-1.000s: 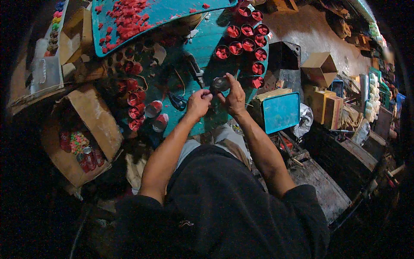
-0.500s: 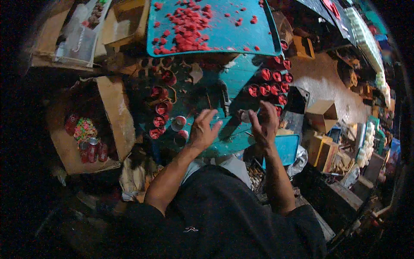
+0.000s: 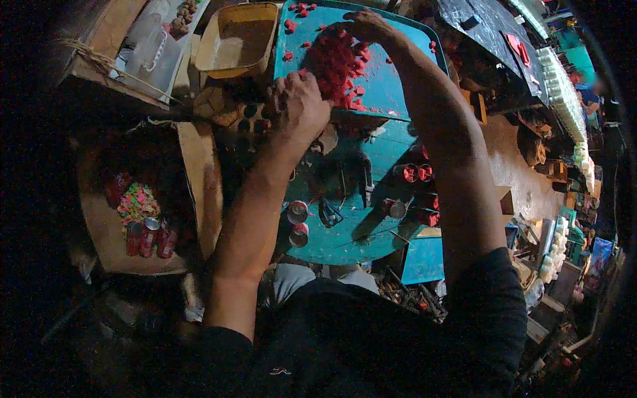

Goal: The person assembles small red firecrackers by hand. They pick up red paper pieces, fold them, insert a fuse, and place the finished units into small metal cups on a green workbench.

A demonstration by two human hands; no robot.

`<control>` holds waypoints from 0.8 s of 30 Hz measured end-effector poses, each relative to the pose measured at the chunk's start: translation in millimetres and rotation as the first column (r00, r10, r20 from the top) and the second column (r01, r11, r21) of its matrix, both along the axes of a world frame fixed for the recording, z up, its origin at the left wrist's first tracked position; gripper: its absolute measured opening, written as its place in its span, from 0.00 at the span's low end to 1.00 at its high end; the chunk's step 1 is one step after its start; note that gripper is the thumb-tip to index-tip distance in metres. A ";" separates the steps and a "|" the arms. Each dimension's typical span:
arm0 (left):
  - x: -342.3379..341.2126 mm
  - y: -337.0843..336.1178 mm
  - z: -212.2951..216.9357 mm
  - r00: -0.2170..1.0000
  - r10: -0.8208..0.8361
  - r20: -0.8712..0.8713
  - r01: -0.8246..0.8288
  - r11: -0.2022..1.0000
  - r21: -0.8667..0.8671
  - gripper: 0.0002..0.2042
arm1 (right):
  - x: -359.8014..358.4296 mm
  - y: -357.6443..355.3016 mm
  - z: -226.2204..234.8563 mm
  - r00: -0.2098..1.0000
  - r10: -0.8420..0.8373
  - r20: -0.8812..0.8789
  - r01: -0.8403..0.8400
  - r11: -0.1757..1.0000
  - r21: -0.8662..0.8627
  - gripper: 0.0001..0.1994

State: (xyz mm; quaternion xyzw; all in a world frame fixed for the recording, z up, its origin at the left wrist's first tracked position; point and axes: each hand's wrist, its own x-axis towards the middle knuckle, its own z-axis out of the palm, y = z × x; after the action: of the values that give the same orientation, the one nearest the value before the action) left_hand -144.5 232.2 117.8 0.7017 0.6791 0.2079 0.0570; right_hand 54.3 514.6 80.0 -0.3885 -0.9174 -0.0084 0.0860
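A blue tray holds a heap of red crumbly clumps, smeared by motion. My left hand is at the tray's near left corner, its fingers curled down. Whether they grip the rim or some clumps is hidden. My right hand reaches over to the tray's far side, with its fingers stretched leftward beyond the heap; they are dark and partly hard to make out. Nearer to me on the green tabletop stand two small cans and another can to their right.
Dark metal tools lie mid-table. Cans with red contents stand at the right, partly behind my forearm. A yellowish bin is left of the tray. The cardboard box at the left holds red cans and colourful bits.
Both hands have moved from above the near tabletop out to the tray. My right arm now stretches across its right side. The view has shifted, and the red clumps look more heaped together.
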 end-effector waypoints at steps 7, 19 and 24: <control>-5.2 33.0 11.8 0.998 0.058 -0.002 -0.055 0.938 -0.343 0.36 | -24.0 -78.9 31.5 0.983 0.183 -0.002 -0.166 0.885 -0.435 0.15; 1.5 78.3 -18.8 0.959 -0.225 0.173 0.256 0.950 -0.181 0.21 | -26.9 -179.0 40.3 0.987 -0.094 -0.131 0.015 0.861 -0.509 0.39; -5.2 96.6 -8.2 0.875 -0.220 0.430 0.356 0.896 -0.265 0.20 | -12.9 -169.1 14.1 0.886 -0.324 -0.332 0.061 0.791 -0.609 0.38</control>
State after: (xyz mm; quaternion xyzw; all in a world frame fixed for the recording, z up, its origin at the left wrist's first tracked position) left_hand -149.7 328.8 109.6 0.7205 0.5655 0.2132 0.3402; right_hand 41.4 345.5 94.1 -0.4821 -0.7888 0.3475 0.1568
